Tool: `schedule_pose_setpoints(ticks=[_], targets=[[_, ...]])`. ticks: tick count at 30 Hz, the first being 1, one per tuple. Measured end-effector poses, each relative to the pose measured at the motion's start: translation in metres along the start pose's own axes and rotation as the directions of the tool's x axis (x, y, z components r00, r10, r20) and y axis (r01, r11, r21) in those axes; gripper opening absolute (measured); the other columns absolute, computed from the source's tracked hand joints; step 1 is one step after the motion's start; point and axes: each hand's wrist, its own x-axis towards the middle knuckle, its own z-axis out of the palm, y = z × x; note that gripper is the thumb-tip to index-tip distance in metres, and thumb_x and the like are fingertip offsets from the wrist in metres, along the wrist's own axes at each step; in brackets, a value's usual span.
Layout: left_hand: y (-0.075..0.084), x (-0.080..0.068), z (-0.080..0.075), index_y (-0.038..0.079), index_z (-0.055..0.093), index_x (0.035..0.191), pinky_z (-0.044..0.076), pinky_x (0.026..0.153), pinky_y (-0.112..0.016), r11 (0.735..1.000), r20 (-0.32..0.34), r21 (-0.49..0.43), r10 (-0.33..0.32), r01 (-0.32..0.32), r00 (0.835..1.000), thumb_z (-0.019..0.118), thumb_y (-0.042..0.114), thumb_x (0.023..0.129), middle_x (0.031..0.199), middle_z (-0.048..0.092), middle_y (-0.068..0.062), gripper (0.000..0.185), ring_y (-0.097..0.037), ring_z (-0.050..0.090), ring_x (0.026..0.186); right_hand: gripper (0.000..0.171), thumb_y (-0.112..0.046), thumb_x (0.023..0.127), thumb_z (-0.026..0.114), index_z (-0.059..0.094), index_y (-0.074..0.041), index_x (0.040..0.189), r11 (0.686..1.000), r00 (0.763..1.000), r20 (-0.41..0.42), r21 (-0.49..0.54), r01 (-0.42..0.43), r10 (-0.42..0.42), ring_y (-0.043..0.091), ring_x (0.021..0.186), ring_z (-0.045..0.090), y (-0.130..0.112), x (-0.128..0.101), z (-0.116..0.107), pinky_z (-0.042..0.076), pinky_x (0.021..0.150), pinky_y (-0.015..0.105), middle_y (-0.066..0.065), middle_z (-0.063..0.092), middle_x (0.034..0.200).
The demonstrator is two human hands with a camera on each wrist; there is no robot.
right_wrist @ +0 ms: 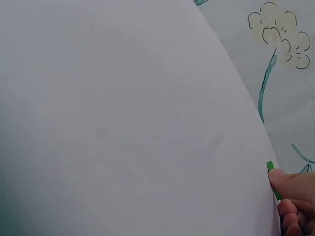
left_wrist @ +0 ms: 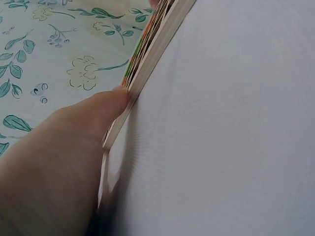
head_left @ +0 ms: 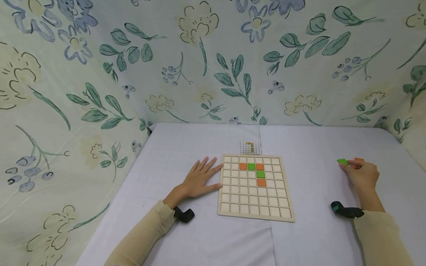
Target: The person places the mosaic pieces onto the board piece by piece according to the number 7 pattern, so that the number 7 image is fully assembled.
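Observation:
A square wooden grid board (head_left: 251, 217) lies on the white cloth in the head view. Three orange tiles and two green tiles sit in its cells, among them an orange tile (head_left: 261, 183) and a green tile (head_left: 251, 166). My left hand (head_left: 196, 180) is spread flat at the board's left edge, fingertips and thumb touching the rim. Off to the right of the board, my right hand (head_left: 362, 175) pinches a loose green tile (head_left: 342, 162) between thumb and finger. An orange tile (head_left: 359, 160) shows just behind those fingers, partly hidden by them.
A small printed card (head_left: 249, 147) with a coloured grid pattern lies against the board's far edge. Floral cloth (head_left: 213, 74) rises behind and to both sides of the white-covered table (head_left: 309, 236). Dark wrist cameras sit on both wrists.

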Motion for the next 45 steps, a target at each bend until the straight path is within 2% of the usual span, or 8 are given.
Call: schedule_pose_setpoints(ticks=[6,10,13,21,29,37,42,45], targets=[[0.0,-0.002,0.001,0.033,0.015,0.161,-0.001,0.119,-0.054,1.0,0.003,0.001,0.0,0.0,1.0,0.031,0.075,0.095,0.167,0.006,-0.001,0.08,-0.031,-0.001,0.152,0.041,-0.009,0.095,0.065,0.059,0.012,0.129,0.999,0.999,0.027,-0.028,0.033,-0.033,0.023,0.101,0.049,0.001,-0.002,0.0,0.041,0.083,0.024,0.026,0.048,0.144],[0.001,-0.002,0.001,0.033,0.014,0.161,-0.001,0.119,-0.054,1.0,0.012,0.008,-0.005,0.005,1.0,0.032,0.075,0.095,0.167,0.005,-0.001,0.08,-0.031,-0.002,0.152,0.042,-0.011,0.096,0.064,0.058,0.013,0.13,0.999,0.999,0.045,-0.023,0.027,-0.026,0.012,0.084,0.045,0.001,-0.004,-0.003,0.037,0.063,0.013,0.024,0.052,0.131],[0.002,-0.002,0.0,0.032,0.015,0.161,0.0,0.119,-0.055,1.0,0.01,0.004,-0.004,0.004,1.0,0.034,0.074,0.095,0.167,0.006,-0.002,0.08,-0.031,-0.001,0.152,0.045,-0.015,0.096,0.064,0.057,0.012,0.131,0.999,0.997,0.072,-0.014,0.032,-0.031,0.009,0.079,0.042,0.001,-0.007,-0.007,0.037,0.057,0.012,0.015,0.054,0.114],[0.002,-0.001,-0.001,0.032,0.015,0.161,0.0,0.119,-0.055,1.0,0.008,0.016,0.003,-0.003,1.0,0.034,0.073,0.096,0.167,0.008,-0.003,0.08,-0.032,-0.001,0.152,0.045,-0.018,0.096,0.067,0.06,0.012,0.129,0.988,0.981,0.116,0.02,0.153,-0.155,0.009,0.076,0.042,-0.008,-0.016,-0.013,0.04,0.055,0.016,-0.002,0.052,0.085],[0.002,0.0,-0.003,0.031,0.016,0.161,0.0,0.119,-0.055,1.0,0.01,0.008,0.002,-0.002,1.0,0.032,0.074,0.095,0.167,0.008,-0.003,0.081,-0.032,-0.001,0.152,0.044,-0.015,0.096,0.069,0.06,0.013,0.128,0.963,0.95,0.158,0.052,0.264,-0.269,0.008,0.08,0.041,-0.028,-0.037,-0.011,0.04,0.058,0.012,0.008,0.049,0.095],[0.002,0.0,-0.003,0.033,0.014,0.161,-0.002,0.119,-0.053,1.0,0.028,0.008,-0.012,0.012,1.0,0.03,0.076,0.094,0.167,0.005,-0.001,0.081,-0.03,-0.003,0.152,0.047,-0.022,0.098,0.067,0.059,0.009,0.131,0.954,0.931,0.214,0.042,0.295,-0.297,0.02,0.084,0.042,-0.051,-0.066,-0.001,0.041,0.056,0.016,0.013,0.052,0.098],[0.002,0.0,-0.005,0.031,0.016,0.161,-0.001,0.119,-0.053,1.0,0.02,-0.002,-0.008,0.008,1.0,0.033,0.074,0.095,0.167,0.006,-0.002,0.081,-0.031,-0.002,0.152,0.041,-0.02,0.096,0.07,0.063,0.007,0.127,0.927,0.903,0.213,0.079,0.366,-0.374,0.02,0.084,0.043,-0.063,-0.085,0.008,0.042,0.057,0.015,0.014,0.054,0.097],[0.002,0.0,-0.004,0.032,0.015,0.161,-0.002,0.119,-0.053,1.0,0.022,0.009,-0.014,0.013,1.0,0.032,0.075,0.095,0.167,0.006,-0.001,0.08,-0.031,-0.002,0.152,0.038,-0.018,0.094,0.073,0.065,0.007,0.122,0.897,0.872,0.213,0.124,0.424,-0.441,0.019,0.082,0.045,-0.068,-0.095,0.013,0.042,0.057,0.014,0.012,0.054,0.092]])
